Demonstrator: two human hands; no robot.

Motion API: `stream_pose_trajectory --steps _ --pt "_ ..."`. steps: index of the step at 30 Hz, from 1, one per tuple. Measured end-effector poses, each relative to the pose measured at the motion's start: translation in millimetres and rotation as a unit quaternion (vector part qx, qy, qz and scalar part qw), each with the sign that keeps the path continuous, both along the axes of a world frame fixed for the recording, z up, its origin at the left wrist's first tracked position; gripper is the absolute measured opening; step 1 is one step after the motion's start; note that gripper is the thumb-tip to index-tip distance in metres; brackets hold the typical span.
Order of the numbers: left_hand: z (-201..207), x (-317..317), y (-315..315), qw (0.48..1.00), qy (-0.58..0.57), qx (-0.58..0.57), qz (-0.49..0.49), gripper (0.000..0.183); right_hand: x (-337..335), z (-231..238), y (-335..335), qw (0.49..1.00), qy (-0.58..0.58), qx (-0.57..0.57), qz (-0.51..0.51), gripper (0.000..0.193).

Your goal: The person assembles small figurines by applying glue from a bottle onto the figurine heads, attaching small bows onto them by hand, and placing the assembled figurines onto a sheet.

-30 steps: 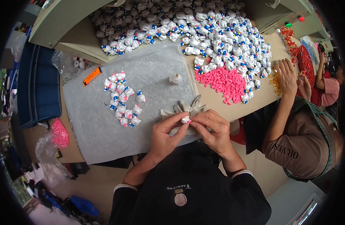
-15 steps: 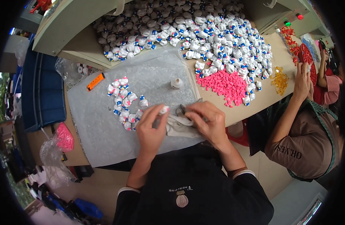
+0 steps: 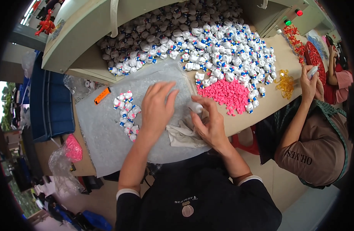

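Note:
My left hand (image 3: 157, 113) hovers over the grey sheet (image 3: 96, 131), its fingers stretched and apart, with nothing visible in them. A small white bottle (image 3: 196, 107) lies tilted between the thumb and forefinger of my right hand (image 3: 212, 129). Under and beside that hand is a crumpled pale cloth (image 3: 182, 135). To the left of my left hand, several small white figurines (image 3: 127, 114) with blue and pink parts form a loose cluster on the sheet; my left hand and forearm may hide some of them.
Beyond the sheet lies a large heap of white-and-blue figurines (image 3: 223, 50), with a pile of pink pieces (image 3: 225, 94) beside it. An orange box cutter (image 3: 102, 95) is on the sheet's left. Blue bins (image 3: 52, 104) stand further left. A co-worker (image 3: 311, 142) sits at right.
The figurine pinched in my left hand is no longer visible there, and that hand has opened and moved away from me. My right hand has left the cloth and taken hold of the bottle.

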State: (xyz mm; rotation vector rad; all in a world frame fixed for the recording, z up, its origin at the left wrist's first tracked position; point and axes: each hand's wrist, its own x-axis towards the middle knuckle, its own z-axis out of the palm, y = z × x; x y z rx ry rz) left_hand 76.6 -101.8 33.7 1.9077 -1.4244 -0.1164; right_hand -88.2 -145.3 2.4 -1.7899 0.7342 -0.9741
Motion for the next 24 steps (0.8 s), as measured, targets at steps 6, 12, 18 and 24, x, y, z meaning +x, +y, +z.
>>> stream_pose_trajectory --steps 6,12,18,24 --pt "-13 13 -72 0.993 -0.090 0.006 -0.077 0.025 -24 -13 13 0.995 -0.076 0.054 -0.023 0.032" --pt "-17 13 -71 0.984 -0.144 0.002 -0.106 0.019 -30 -19 12 0.987 -0.128 0.087 -0.044 0.035" --pt "-7 -20 -14 0.981 0.194 0.000 -0.015 0.016 -29 -2 8 0.976 -0.157 0.151 -0.009 0.036" --pt "-15 -15 -20 0.995 0.066 0.041 -0.068 0.030 -14 -13 5 0.949 -0.185 0.243 -0.083 0.030"
